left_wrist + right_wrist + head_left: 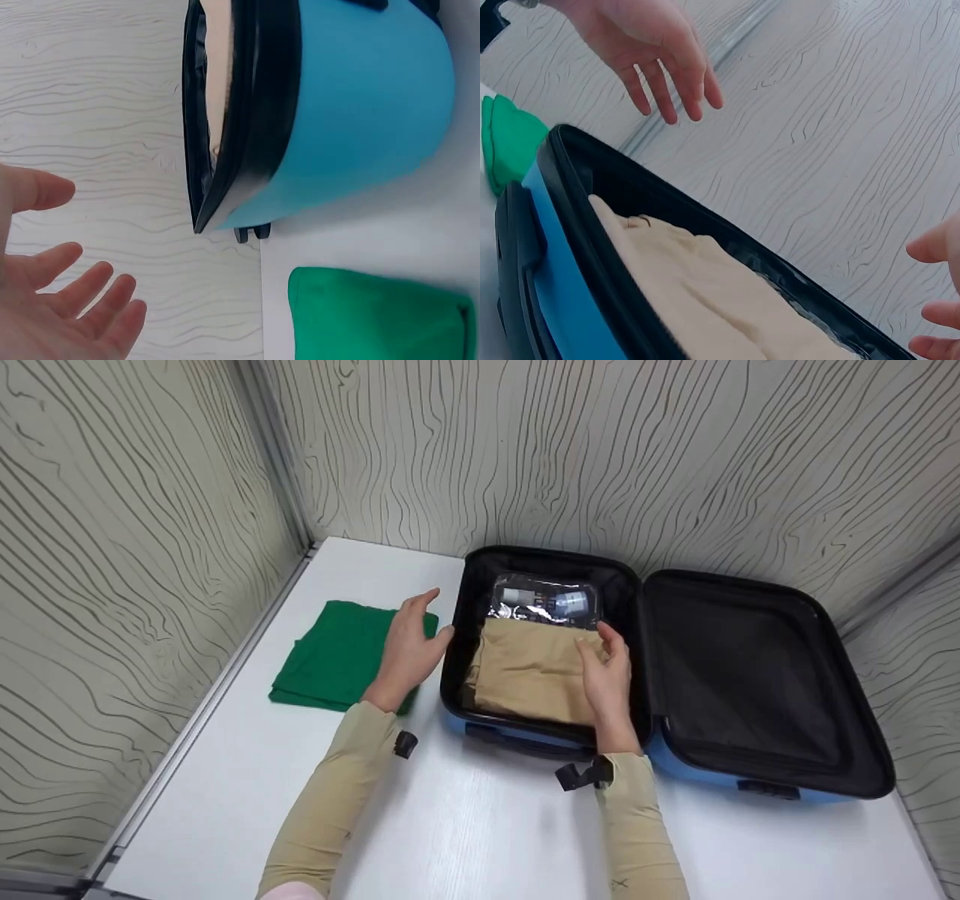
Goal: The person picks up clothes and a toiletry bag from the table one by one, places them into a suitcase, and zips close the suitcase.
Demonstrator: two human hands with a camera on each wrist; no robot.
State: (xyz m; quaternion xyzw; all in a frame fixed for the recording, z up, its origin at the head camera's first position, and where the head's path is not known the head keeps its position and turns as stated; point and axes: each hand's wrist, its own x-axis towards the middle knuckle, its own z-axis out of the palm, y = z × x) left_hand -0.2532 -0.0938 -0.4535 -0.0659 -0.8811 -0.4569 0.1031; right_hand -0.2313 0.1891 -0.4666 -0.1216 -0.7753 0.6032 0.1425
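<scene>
A folded tan garment lies in the near part of the open suitcase's left half. Behind it, in the same half, sits a clear pouch with small bottles inside. My right hand hovers over the garment's right side, fingers relaxed and holding nothing. Between the suitcase and a folded green cloth, my left hand is raised with fingers spread and nothing in it. In the left wrist view the left hand is apart from the suitcase's blue side.
The suitcase lid, lined in black, lies folded open to the right on the white table. Wood-patterned panels stand behind and at the left. A metal rail runs along the table's left edge.
</scene>
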